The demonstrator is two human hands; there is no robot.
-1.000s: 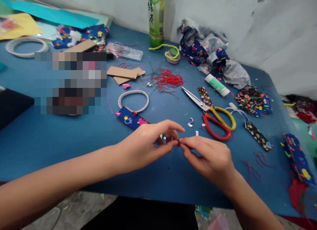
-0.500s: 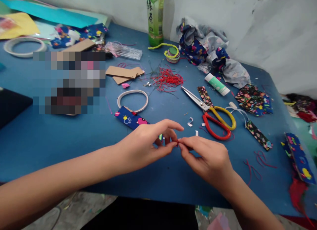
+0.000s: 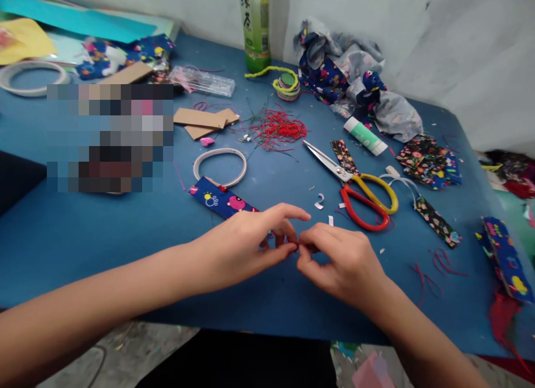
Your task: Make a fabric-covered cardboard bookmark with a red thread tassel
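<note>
My left hand (image 3: 246,246) and my right hand (image 3: 343,262) meet fingertip to fingertip above the blue table (image 3: 104,232). Between thumbs and forefingers they pinch a tiny red piece of thread (image 3: 296,245); most of it is hidden by the fingers. A blue patterned fabric strip (image 3: 221,199) lies flat just behind my left hand, its near end covered by the fingers. Scissors with red and yellow handles (image 3: 355,188) lie beyond my right hand.
A white ring (image 3: 219,166), cardboard pieces (image 3: 200,120), a tangle of red thread (image 3: 278,129), a glue stick (image 3: 365,136), a green bottle (image 3: 254,25) and bunched fabric (image 3: 346,81) lie further back. Fabric strips (image 3: 437,226) and loose red threads (image 3: 434,268) lie at right.
Both hands have slid slightly left and nearer together, my right hand's fingers curling more tightly around the pinch. The view has tilted a little, shifting the table items up.
</note>
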